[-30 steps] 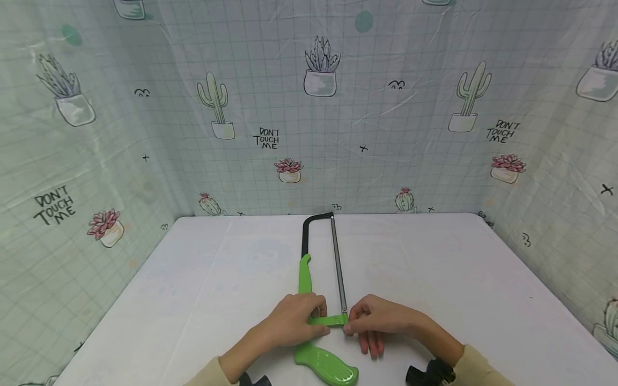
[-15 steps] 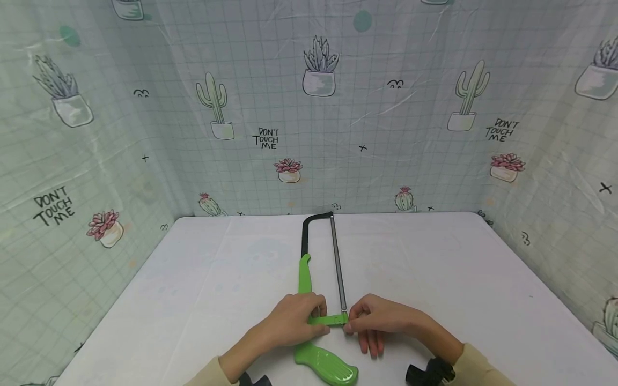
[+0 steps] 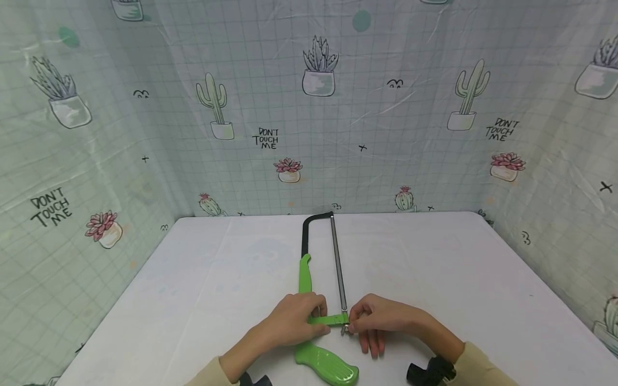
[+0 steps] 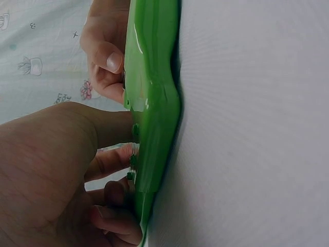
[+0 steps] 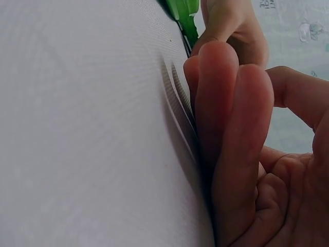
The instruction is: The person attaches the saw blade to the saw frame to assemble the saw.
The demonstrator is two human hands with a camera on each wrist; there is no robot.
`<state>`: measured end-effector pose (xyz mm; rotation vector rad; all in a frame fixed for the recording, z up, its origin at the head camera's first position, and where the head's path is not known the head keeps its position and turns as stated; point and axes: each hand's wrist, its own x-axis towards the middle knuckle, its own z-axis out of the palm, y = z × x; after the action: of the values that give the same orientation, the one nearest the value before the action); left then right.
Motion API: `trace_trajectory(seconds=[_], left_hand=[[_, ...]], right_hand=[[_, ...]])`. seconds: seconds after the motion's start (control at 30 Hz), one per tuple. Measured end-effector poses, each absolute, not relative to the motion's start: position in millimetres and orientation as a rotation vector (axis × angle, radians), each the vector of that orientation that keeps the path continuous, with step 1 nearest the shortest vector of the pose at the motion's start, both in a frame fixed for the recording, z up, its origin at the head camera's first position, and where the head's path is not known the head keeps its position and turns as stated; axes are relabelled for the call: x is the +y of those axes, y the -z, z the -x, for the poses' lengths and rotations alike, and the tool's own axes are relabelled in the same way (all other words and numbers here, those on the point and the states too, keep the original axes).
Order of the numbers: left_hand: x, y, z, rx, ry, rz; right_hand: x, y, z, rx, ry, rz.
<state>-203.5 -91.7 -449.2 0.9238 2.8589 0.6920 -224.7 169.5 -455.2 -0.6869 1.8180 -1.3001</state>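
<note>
A hacksaw point(image 3: 305, 276) lies on the white table, with a green handle point(image 3: 328, 367), a black front frame and a narrow metal blade point(image 3: 338, 257) on its right side. My left hand point(image 3: 294, 320) grips the green frame where the short crossbar point(image 3: 330, 320) branches off, thumb on the near side and fingers on the far side. At the crossbar's right end sits a small metal wing nut point(image 3: 345, 329). The thumb and forefinger of my right hand point(image 3: 379, 319) pinch at its right edge. In the right wrist view, my other right fingers point(image 5: 218, 87) hide the nut.
The white table point(image 3: 232, 279) reaches back to a curtain point(image 3: 251, 86) printed with cacti, which also hangs at both sides. Black wrist straps point(image 3: 431, 371) show near the sleeves.
My right thumb has shifted slightly right, uncovering the wing nut that it partly hid before. The left hand and the hacksaw stay where they were.
</note>
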Motion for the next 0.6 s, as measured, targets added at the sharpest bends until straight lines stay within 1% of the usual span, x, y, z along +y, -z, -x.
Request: trace_trajectory(seconds=[0.6], left_hand=[[-92.0, 449.4, 204.0, 2.854, -0.69, -0.911]], right_hand=[[169.7, 455.6, 225.2, 1.798, 1.306, 0.678]])
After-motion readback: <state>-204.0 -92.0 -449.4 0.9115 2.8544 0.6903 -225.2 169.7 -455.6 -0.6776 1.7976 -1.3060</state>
